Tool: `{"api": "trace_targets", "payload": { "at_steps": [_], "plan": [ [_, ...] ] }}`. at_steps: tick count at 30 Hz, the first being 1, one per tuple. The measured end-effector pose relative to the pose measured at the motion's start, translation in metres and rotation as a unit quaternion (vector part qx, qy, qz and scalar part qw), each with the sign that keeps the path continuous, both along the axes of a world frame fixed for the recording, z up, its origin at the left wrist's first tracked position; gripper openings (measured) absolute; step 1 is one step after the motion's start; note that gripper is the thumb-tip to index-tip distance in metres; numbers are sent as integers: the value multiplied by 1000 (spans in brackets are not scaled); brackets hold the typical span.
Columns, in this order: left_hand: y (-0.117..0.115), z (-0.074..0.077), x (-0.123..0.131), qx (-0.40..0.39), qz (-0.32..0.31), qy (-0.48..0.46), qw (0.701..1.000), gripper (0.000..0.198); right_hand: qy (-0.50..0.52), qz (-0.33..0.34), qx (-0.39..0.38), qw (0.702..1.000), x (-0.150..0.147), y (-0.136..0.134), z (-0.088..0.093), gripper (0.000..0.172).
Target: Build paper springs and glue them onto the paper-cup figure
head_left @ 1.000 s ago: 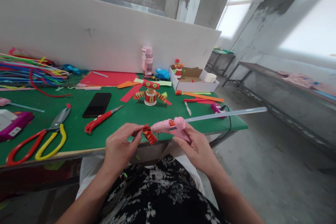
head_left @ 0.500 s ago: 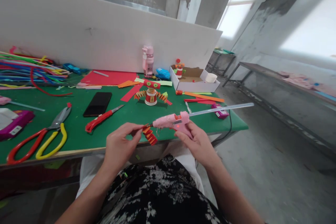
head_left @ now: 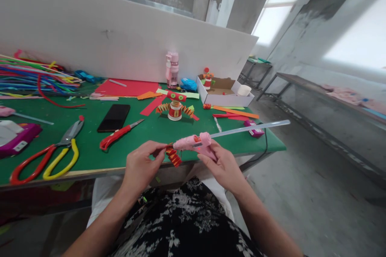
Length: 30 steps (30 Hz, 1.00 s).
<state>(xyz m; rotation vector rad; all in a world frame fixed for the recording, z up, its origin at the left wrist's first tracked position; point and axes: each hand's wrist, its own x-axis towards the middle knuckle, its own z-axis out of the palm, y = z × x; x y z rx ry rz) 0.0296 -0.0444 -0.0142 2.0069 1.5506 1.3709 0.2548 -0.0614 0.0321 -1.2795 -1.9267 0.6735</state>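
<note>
Beside folded strip [head_left: 174,157], glue gun [head_left: 193,142] closer.

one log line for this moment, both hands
left hand: pinching folded paper strip | right hand: gripping pink glue gun | nozzle: near strip | paper figure: upright on green table

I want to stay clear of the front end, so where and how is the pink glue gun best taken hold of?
Probably by the handle, from the right, where the right hand holds it. On the glue gun, the front end points left toward the folded paper and the glue stick juts from the back, while the handle slants down.
</note>
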Motion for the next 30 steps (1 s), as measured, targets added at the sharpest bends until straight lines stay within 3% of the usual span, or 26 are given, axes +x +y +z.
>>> {"api": "trace_targets", "payload": {
  "at_steps": [5,10,13,17,19,23,27,30],
  "plan": [
    [2,-1,-1,10,-7,11,1000,23,-89,-13,33,995,1,-8,2,20],
    [4,-2,-2,-3,4,9,1000,24,-118,11,54,991,4,-13,8,17],
    [5,-2,-4,-16,21,-16,1000,22,-67,-7,34,997,8,-10,8,16],
    [9,-9,-6,-80,24,-102,991,18,126,-46,-80,988,12,-1,3,29],
    [13,-13,-5,-136,5,-191,972,21,232,-49,-141,961,12,5,-2,33],
    [19,-20,4,-238,-43,-377,894,34,363,-42,-219,905,7,16,-13,35],
    [21,-21,11,-292,-56,-465,834,45,440,-44,-273,854,8,23,-19,36],
    [23,-25,6,-307,-47,-491,814,45,477,-84,-265,834,26,30,-21,36]
  ]
}}
